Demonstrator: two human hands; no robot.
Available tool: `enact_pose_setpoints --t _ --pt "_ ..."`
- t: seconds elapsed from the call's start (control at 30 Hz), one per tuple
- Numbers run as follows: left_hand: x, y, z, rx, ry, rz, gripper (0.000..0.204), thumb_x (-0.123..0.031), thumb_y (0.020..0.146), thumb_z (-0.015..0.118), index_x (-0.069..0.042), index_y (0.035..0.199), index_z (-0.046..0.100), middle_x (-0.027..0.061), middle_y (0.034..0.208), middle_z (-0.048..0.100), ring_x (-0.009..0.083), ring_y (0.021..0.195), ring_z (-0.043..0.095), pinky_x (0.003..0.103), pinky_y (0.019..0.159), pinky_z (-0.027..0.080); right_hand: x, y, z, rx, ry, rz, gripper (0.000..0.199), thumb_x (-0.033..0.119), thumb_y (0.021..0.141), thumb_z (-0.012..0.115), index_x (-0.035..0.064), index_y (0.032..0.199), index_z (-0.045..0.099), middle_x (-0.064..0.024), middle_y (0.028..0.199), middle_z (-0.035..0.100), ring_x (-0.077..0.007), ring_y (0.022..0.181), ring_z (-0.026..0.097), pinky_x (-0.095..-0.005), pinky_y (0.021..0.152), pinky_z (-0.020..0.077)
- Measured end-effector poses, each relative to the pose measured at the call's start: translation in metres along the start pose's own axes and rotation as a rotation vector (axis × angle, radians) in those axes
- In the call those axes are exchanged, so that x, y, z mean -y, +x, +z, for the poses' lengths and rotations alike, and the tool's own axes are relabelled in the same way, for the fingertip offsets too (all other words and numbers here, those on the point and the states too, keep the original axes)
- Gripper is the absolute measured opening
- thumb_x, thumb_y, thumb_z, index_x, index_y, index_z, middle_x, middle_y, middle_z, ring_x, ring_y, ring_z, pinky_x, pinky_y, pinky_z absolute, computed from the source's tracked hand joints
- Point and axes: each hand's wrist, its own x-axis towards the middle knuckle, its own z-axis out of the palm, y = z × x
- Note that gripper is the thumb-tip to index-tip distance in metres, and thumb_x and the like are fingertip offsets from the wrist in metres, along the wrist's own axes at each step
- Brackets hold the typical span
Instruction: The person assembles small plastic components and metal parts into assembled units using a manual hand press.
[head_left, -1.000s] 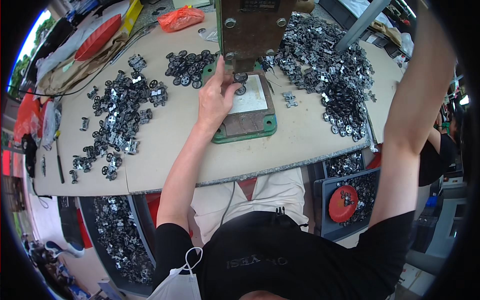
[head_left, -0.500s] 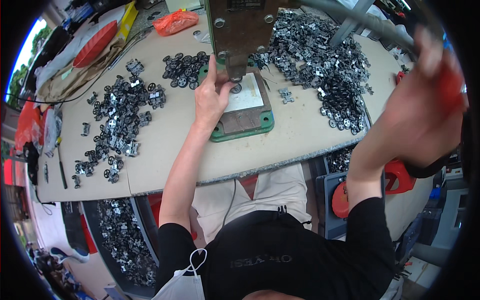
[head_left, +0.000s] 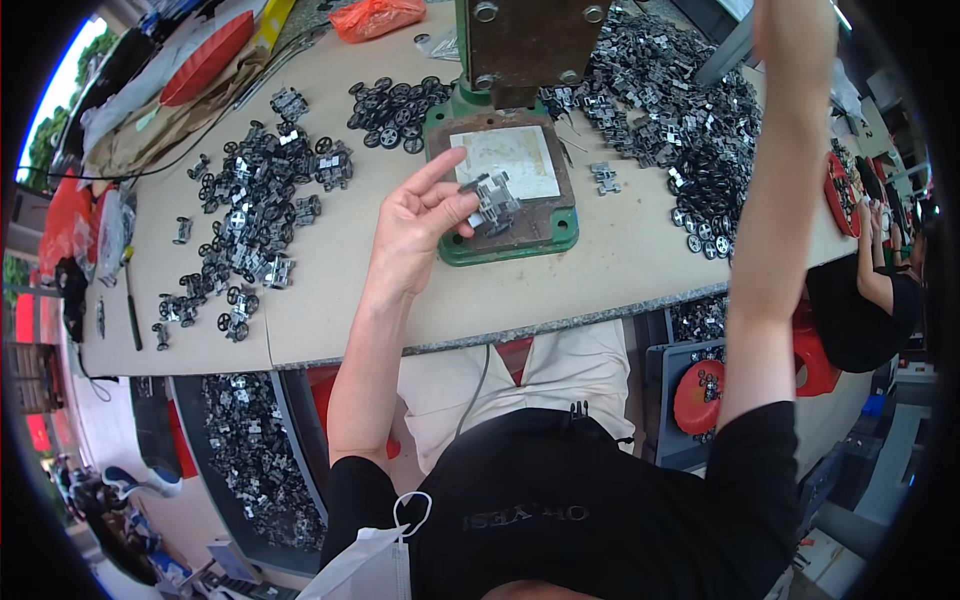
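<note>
My left hand (head_left: 420, 215) pinches a small grey chassis-like part (head_left: 494, 203) between thumb and fingers. It holds the part tilted over the front of the press base (head_left: 515, 245), which is green-edged with a worn brown top. A pale plate (head_left: 510, 160) lies on that base, below the dark press head (head_left: 525, 45). My right hand (head_left: 795, 35) is raised at the upper right, cut off by the picture's top edge. Its fingers are hidden, so its grip does not show.
Left of the press lie wheeled grey parts (head_left: 255, 190) and loose black wheels (head_left: 395, 115). A big heap of grey parts (head_left: 670, 90) spreads at the right, with wheels (head_left: 700, 225) before it. Bins (head_left: 250, 450) stand below the table edge. Another person (head_left: 875, 290) sits far right.
My left hand has come back from under the press head, and the part now shows in its fingers. My right arm has swung upward and inward. The view has shifted slightly.
</note>
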Motion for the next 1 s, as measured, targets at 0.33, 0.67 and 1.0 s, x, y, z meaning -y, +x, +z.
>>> enact_pose_setpoints --t 0.33,0.67,1.0 --pt "0.014 -0.023 0.012 0.045 -0.060 -0.115 0.053 -0.001 0.079 0.064 0.004 0.126 0.042 0.0051 0.084 0.063 0.0074 0.068 0.055 0.019 0.060 0.045 -0.028 -0.218 -0.027 0.692 0.091 0.506 0.058 0.006 0.062 0.075 0.0073 0.115 0.051 -0.0058 0.108 0.053 -0.0111 0.072 0.054 -0.0235 0.060 0.0437" --pt "0.016 -0.024 0.006 0.012 -0.040 -0.074 0.054 0.000 0.078 0.065 0.002 0.127 0.043 0.0057 0.086 0.063 0.0069 0.068 0.056 0.018 0.061 0.045 -0.036 -0.217 -0.018 0.715 0.122 0.533 0.059 0.004 0.063 0.073 0.0069 0.117 0.050 -0.0059 0.108 0.053 -0.0101 0.070 0.053 -0.0232 0.059 0.0434" --pt "-0.014 -0.023 -0.061 -0.503 0.749 0.124 0.036 -0.009 0.077 0.067 0.000 0.111 0.059 0.0084 0.087 0.064 0.0111 0.070 0.058 0.023 0.060 0.047 -0.047 -0.215 -0.020 0.616 -0.071 0.440 0.048 0.000 0.068 0.070 0.0027 0.113 0.053 -0.0084 0.105 0.054 -0.0094 0.067 0.054 -0.0214 0.055 0.0425"
